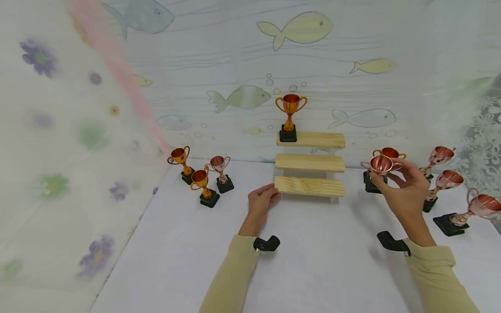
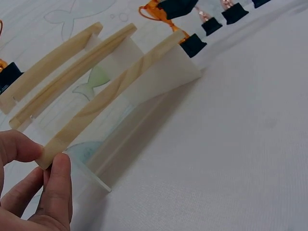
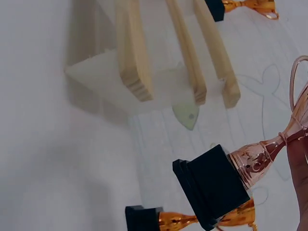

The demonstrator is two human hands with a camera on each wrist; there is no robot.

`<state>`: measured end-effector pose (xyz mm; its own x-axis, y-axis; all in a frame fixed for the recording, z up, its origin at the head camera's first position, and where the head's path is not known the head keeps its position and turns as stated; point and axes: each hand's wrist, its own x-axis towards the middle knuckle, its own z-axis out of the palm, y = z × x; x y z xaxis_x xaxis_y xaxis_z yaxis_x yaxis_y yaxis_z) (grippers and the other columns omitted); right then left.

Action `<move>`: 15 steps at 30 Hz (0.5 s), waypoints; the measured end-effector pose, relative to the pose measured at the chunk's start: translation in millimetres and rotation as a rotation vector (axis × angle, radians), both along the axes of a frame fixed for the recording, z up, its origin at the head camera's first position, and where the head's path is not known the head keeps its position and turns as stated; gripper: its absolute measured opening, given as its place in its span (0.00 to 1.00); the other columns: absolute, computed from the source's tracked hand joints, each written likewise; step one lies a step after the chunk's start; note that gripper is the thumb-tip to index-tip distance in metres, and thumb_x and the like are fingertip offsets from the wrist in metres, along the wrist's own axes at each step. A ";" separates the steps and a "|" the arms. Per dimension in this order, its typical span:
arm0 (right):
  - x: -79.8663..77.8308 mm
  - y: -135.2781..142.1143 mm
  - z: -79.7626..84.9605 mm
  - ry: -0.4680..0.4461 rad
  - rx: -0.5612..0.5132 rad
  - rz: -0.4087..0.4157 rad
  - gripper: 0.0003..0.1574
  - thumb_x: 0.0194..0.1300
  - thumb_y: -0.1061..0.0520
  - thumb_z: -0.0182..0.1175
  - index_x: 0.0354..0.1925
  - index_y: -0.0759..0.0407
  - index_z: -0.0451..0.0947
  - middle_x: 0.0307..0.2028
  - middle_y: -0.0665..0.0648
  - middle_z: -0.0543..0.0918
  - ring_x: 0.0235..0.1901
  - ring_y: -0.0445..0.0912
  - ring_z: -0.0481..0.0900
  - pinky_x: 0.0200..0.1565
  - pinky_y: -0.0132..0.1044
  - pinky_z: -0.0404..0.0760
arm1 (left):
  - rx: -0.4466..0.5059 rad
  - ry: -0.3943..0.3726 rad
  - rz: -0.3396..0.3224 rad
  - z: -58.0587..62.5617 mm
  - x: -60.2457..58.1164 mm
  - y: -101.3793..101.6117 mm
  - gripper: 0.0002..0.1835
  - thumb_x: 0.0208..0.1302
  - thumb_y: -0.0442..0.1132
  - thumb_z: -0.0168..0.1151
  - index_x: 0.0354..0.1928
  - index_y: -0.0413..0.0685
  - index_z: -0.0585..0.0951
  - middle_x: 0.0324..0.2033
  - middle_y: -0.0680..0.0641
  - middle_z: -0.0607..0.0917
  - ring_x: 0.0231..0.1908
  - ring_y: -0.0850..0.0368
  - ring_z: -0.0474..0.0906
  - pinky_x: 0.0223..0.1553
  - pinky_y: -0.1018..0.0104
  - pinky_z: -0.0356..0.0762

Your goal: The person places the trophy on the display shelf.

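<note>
A stand with three wooden steps (image 1: 313, 187) on whitish supports stands on the white tabletop. My left hand (image 1: 260, 202) pinches the left end of its lowest step, thumb on one side and fingers on the other in the left wrist view. To the right of the stand, my right hand (image 1: 409, 184) grips a rose-gold trophy (image 1: 381, 165) around its upper part. In the right wrist view its black base (image 3: 214, 185) hangs tilted, overlapping a gold trophy (image 3: 179, 221) behind it. Another gold trophy (image 1: 290, 108) stands on the left end of the top step.
At the left, two gold trophies (image 1: 200, 178) and a rose-gold one (image 1: 218, 164) stand grouped. Three rose-gold trophies (image 1: 448, 180) line the right side. A wall covering with fish (image 1: 307, 28) rises behind the table, and a flowered cloth (image 1: 55, 187) hangs at the left.
</note>
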<state>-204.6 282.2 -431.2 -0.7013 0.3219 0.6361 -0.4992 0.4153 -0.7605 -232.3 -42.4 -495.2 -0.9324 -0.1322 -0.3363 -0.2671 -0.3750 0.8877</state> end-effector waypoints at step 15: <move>-23.7 -36.7 42.6 0.079 -0.046 0.260 0.34 0.44 0.83 0.69 0.53 0.78 0.77 0.45 0.48 0.84 0.42 0.40 0.80 0.47 0.22 0.84 | -0.006 -0.014 0.013 1.6 0.2 1.5 0.16 0.63 0.25 0.64 0.53 0.29 0.83 0.45 0.35 0.87 0.33 0.60 0.86 0.43 0.69 0.87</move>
